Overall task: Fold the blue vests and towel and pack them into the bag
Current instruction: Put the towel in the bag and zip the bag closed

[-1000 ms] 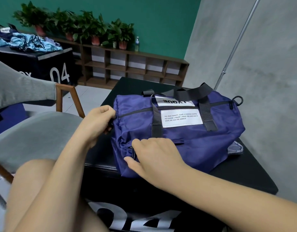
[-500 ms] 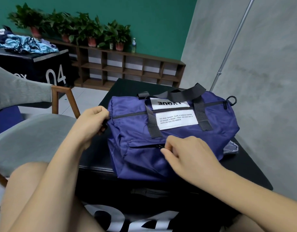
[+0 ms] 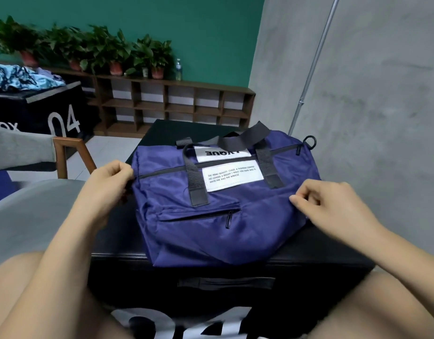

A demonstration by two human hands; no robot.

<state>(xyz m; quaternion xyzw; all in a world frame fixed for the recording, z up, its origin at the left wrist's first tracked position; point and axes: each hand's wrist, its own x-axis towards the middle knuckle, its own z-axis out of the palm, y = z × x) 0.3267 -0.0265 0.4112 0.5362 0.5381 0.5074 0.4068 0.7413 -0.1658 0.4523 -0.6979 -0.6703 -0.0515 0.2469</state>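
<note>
A dark blue duffel bag (image 3: 211, 231) lies on its side on a black box (image 3: 235, 267) in front of me. Its black handles and white labels face up. The main zipper looks shut, and the pull of the small front pocket zipper (image 3: 228, 218) hangs at the pocket's right end. My left hand (image 3: 106, 184) grips the bag's left end. At the bag's right side, my right hand (image 3: 333, 206) has its fingers curled against the fabric; I cannot tell whether it pinches any. No vest or towel shows near the bag.
A grey chair with a wooden frame (image 3: 64, 155) stands to my left. Farther left, a second black box (image 3: 52, 106) carries a pile of blue clothes (image 3: 18, 77). A wooden shelf with potted plants (image 3: 174, 104) lines the green wall. A concrete wall is close on the right.
My right hand drew the pocket zipper from left to right, let it go and moved to the bag's right side. My left hand kept hold of the left end.
</note>
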